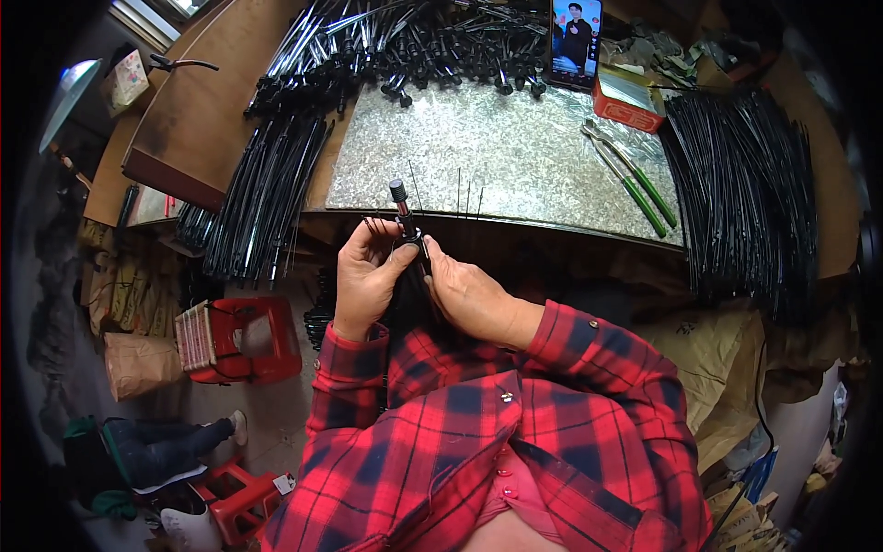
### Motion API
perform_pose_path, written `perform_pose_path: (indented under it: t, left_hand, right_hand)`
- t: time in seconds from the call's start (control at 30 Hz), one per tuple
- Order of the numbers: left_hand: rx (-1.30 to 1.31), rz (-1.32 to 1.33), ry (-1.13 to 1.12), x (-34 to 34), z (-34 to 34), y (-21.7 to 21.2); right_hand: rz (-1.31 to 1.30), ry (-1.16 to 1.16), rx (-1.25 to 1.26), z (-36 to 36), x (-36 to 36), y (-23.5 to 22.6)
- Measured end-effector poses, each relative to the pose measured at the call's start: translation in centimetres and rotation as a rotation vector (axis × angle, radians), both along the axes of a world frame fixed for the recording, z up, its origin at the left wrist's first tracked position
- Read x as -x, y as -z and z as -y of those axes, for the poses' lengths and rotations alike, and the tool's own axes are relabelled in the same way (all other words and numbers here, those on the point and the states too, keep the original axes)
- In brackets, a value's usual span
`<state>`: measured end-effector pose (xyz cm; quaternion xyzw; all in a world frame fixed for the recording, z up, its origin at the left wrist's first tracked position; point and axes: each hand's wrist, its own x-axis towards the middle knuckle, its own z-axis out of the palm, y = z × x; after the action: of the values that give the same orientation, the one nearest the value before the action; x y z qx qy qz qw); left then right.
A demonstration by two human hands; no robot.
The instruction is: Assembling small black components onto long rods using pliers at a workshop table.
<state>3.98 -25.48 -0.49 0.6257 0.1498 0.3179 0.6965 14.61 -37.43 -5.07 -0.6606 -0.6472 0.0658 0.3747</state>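
The left hand (366, 281) grips a slim rod (403, 210), its long axis running near 12 to 6 o'clock, tip toward the bench (515, 156); the right hand (474, 294) sits close at 4 o'clock, its grip's hold unclear. Black, ribbed tip; shiny, coppery neck.

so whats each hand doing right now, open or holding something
Left hand: closed, holding the black rod with a ribbed tip.
Right hand: partly curled beside the rod; grip cannot be told.

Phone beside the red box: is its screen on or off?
On: the phone shows a lit picture of a person in black.
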Motion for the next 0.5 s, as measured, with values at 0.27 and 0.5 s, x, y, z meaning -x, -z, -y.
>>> perform_pose_path:
  t: [0.27,0.5]
  left_hand:
    - [-0.092,-0.036,-0.062,-0.6,0.6,-0.3]
    - [-0.082,-0.049,0.001,-0.3,0.3,-0.2]
  right_hand:
    - [-0.1,-0.014,0.029,-0.3,-0.1,0.4]
    - [-0.265,-0.033,-0.211,-0.7,-0.7,0.2]
